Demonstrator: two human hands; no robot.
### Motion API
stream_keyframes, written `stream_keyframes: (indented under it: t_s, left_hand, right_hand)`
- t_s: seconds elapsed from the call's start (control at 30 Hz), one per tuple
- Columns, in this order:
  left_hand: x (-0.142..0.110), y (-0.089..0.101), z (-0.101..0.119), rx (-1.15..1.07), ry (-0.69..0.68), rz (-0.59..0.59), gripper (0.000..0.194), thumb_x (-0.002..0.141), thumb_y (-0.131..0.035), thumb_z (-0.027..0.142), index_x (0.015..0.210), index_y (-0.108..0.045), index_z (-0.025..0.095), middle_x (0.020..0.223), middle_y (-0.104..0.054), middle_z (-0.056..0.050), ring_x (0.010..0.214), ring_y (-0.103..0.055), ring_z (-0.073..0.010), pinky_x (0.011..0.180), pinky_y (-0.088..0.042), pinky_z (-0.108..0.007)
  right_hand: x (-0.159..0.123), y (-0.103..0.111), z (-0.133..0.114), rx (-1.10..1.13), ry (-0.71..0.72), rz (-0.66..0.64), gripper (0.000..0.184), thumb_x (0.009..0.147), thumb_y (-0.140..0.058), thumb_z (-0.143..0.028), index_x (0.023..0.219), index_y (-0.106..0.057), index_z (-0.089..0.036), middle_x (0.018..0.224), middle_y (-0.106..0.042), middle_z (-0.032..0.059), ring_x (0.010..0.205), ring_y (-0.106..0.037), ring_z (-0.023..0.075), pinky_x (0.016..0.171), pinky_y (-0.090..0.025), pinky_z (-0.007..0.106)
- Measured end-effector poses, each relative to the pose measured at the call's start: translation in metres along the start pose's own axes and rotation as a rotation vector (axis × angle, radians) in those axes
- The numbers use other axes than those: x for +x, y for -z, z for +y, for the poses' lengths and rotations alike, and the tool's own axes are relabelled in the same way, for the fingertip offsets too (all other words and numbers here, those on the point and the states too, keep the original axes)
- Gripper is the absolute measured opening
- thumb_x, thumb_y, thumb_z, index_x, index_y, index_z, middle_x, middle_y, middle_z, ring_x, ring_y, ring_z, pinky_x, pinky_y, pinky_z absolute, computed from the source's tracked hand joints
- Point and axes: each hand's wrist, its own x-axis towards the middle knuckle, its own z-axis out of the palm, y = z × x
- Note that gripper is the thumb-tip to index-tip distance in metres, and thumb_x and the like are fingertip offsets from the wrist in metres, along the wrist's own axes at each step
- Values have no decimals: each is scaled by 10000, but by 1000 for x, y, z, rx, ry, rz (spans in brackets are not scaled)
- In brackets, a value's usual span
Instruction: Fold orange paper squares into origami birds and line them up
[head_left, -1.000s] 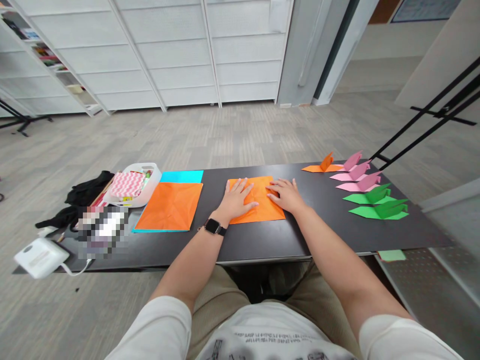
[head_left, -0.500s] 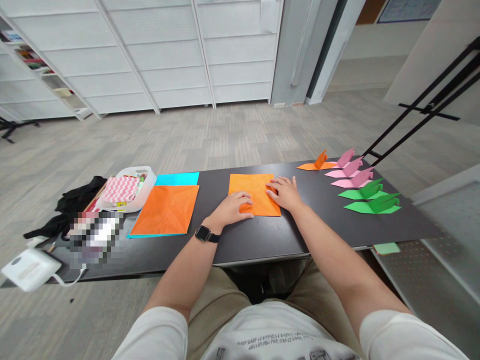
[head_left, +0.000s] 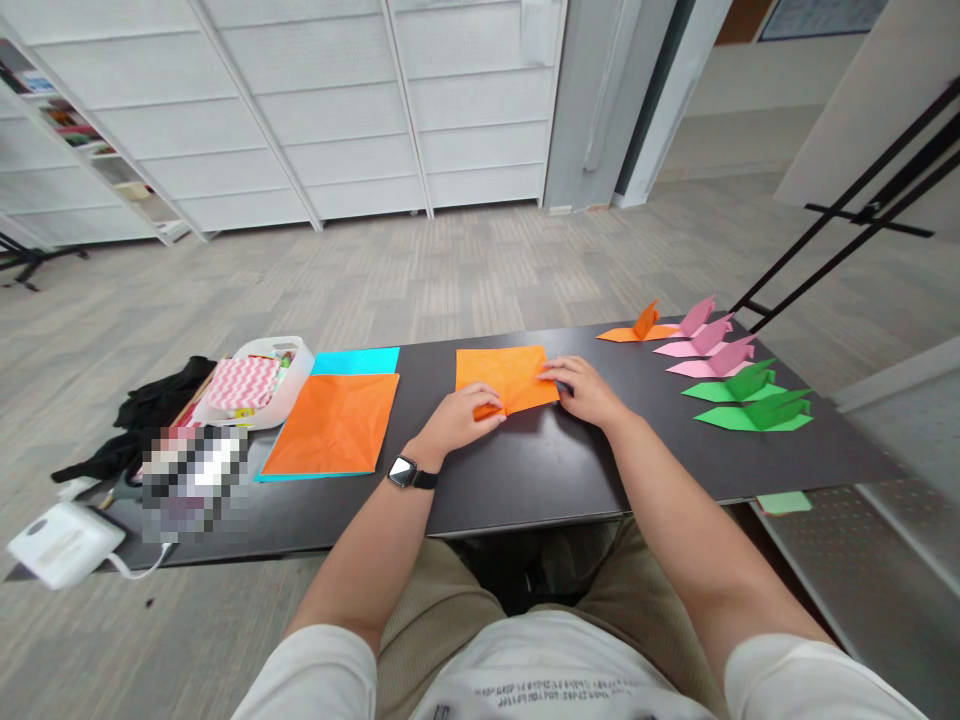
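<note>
A square orange sheet of origami paper [head_left: 501,370] lies before me, its near edge lifted and bent up. My left hand [head_left: 466,418] pinches that edge near the left corner, fingers curled and thumb underneath or in front. On the right side of the sheet, my right hand [head_left: 585,388] has its fingertips over the edge and grips it there; the thumb is partly hidden. To the left lies a stack of orange paper [head_left: 334,425] on top of blue paper [head_left: 358,361].
Folded paper birds stand at the right: an orange one [head_left: 643,325], several pink ones [head_left: 701,338] and green ones [head_left: 757,412]. At the left are a white basket [head_left: 298,385], black cloth [head_left: 161,393] and a white device with a cable [head_left: 66,545]. The dark table [head_left: 525,490] ends close to my lap.
My left hand has gone from lying flat on the sheet to pinching its near edge, which has risen. My right hand has shifted slightly toward the sheet's right edge.
</note>
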Motion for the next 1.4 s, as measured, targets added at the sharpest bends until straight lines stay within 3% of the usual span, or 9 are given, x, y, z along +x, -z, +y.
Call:
stream_keyframes:
  t_s: [0.1, 0.23, 0.33, 0.4, 0.53, 0.7, 1.03, 1.27, 1.4]
  left_hand:
    - [2, 0, -1, -26, 20, 10, 157, 1024, -649, 357, 1068, -763, 257, 1165, -750, -48, 1099, -722, -202, 1026, -577, -368]
    - [2, 8, -5, -54, 65, 71, 196, 1054, -581, 330, 1080, -757, 245, 1172, -765, -53, 1124, -718, -208, 1063, -566, -387]
    - [-1, 21, -16, -12, 189, 211, 238, 1022, -539, 206, 1156, -734, 236, 1208, -760, -60, 1167, -707, -218, 1078, -567, -408]
    - [-5, 29, -26, 11, 264, 256, 404, 934, -486, 62, 1230, -708, 226, 1241, -748, -65, 1156, -713, -207, 1071, -579, -404]
    - [-9, 33, -40, 110, 228, 126, 589, 782, -493, -31, 1275, -699, 219, 1322, -713, -82, 1283, -655, -236, 1170, -516, -452]
    - [-8, 27, -40, 136, 150, 29, 496, 818, -612, 53, 1267, -701, 244, 1330, -711, -75, 1290, -637, -265, 1164, -497, -494]
    - [-5, 25, -40, 116, 126, 49, 401, 855, -653, 85, 1212, -735, 247, 1309, -727, -68, 1264, -653, -251, 1140, -498, -468]
    - [-6, 21, -47, 172, 191, 9, 189, 943, -664, 180, 1036, -805, 265, 1192, -791, -42, 1146, -717, -244, 1072, -538, -458]
    - [-8, 22, -48, 160, 203, -4, 152, 928, -703, 200, 993, -821, 271, 1166, -811, -36, 1126, -731, -246, 1072, -542, -459]
  right_hand:
    - [2, 0, -8, -17, 28, -30, 463, 789, -698, -134, 1202, -809, -312, 1347, -712, 72, 1264, -610, 299, 1135, -465, 528]
    - [6, 0, -16, -20, -17, -73, 411, 832, -655, -104, 1141, -833, -310, 1219, -755, 67, 1148, -661, 272, 1065, -508, 474]
    - [6, 3, -14, -3, -67, -52, 423, 847, -621, -84, 1125, -839, -316, 1185, -770, 57, 1129, -686, 265, 1058, -523, 464]
    - [5, 6, -12, 5, -100, -25, 396, 864, -622, -103, 1119, -843, -310, 1185, -775, 60, 1130, -695, 269, 1057, -530, 465]
    - [4, 10, -8, 45, -123, 20, 362, 874, -620, -127, 1106, -844, -291, 1156, -781, 65, 1102, -711, 265, 1030, -546, 452]
    - [4, 10, -7, 112, -96, 85, 314, 885, -620, -165, 1085, -840, -264, 1123, -784, 72, 1072, -725, 254, 997, -561, 428]
    - [5, 14, -14, 130, -180, 86, 322, 892, -600, -169, 1099, -827, -266, 1150, -788, 71, 1084, -740, 248, 995, -574, 413]
    - [5, 16, -12, 84, -104, -55, 229, 958, -647, -294, 1074, -843, -306, 1164, -808, 57, 1127, -738, 266, 1047, -552, 456]
    - [3, 14, -4, 21, -68, -125, 249, 899, -736, -280, 1125, -833, -320, 1224, -805, 41, 1178, -724, 279, 1089, -511, 484]
